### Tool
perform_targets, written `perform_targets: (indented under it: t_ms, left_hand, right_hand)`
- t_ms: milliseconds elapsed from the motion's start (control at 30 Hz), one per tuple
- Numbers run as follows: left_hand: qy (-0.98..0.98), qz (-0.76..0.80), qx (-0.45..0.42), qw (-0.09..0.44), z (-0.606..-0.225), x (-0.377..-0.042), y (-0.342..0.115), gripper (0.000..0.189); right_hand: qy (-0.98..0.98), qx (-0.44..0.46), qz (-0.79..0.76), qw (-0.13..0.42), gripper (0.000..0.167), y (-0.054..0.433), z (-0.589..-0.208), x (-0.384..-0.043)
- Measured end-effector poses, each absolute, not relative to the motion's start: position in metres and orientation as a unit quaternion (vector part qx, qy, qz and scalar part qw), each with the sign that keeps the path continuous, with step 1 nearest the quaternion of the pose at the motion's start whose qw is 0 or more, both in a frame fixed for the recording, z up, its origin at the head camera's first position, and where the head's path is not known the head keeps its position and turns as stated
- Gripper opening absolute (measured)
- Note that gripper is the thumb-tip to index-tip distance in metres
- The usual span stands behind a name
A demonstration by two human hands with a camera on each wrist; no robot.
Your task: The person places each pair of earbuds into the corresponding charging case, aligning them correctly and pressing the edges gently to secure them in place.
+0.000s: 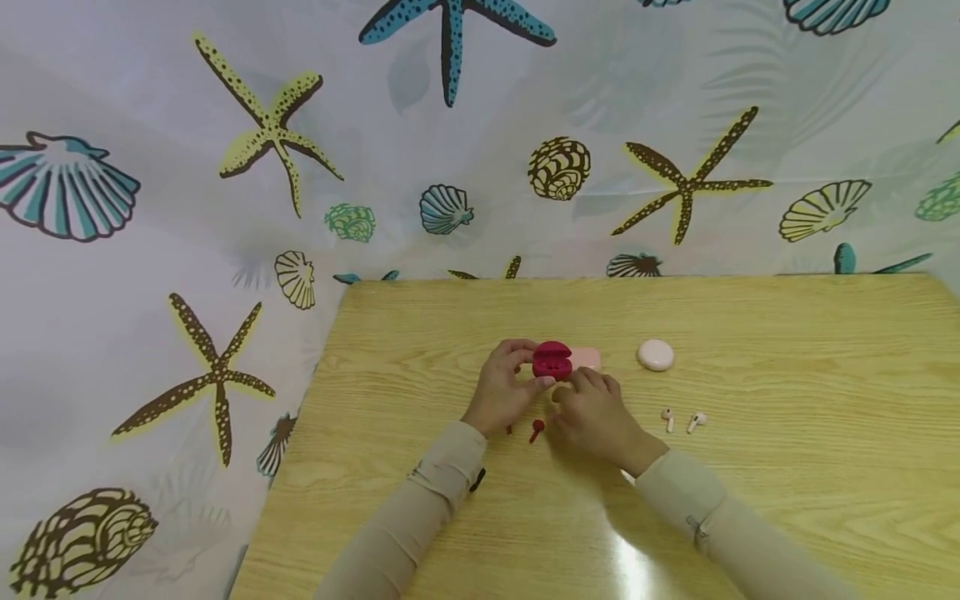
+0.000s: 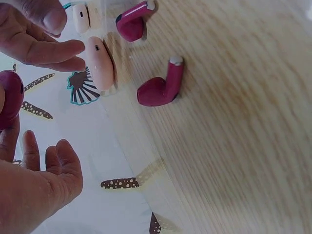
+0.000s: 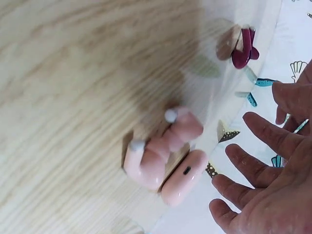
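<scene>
A red earbud charging case with its lid raised is gripped by my left hand, thumb at the front and fingers behind. The raised lid shows above the case's inner hollows. My right hand is close at the case's right side, fingers loosely bent; in the right wrist view that hand shows its fingers spread with nothing between them. On the table between the wrists lies a red earbud. In the left wrist view two red earbuds appear, the nearer one lying on its side.
Behind the right hand lies a pink rectangular case. Right of it are a round pale pink case and two pale pink earbuds, one beside the other. A small black object lies by the left sleeve. A patterned curtain hangs behind the table.
</scene>
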State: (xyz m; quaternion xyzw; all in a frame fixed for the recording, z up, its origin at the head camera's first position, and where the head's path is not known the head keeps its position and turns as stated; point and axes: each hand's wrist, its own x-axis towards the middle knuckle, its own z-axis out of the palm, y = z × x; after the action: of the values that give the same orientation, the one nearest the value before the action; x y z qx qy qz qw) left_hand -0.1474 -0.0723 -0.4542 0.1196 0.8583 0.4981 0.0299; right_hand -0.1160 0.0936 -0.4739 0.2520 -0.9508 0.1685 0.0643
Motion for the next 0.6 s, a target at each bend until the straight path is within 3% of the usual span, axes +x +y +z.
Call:
perform_targets:
  t_ms: [333,600]
  left_hand:
    - [0.860,0.497,0.110,0.034,-0.453,-0.148,-0.073,0.024]
    - [0.856,0.504,0.111,0.041,-0.453,-0.146,-0.075,0.024]
  right_hand:
    - [-0.947,0.268,0.173,0.040,0.024,0.078,-0.481,-0.109]
    - [-0.946,0.275,0.163,0.057,0.026,0.073,-0.485,-0.105]
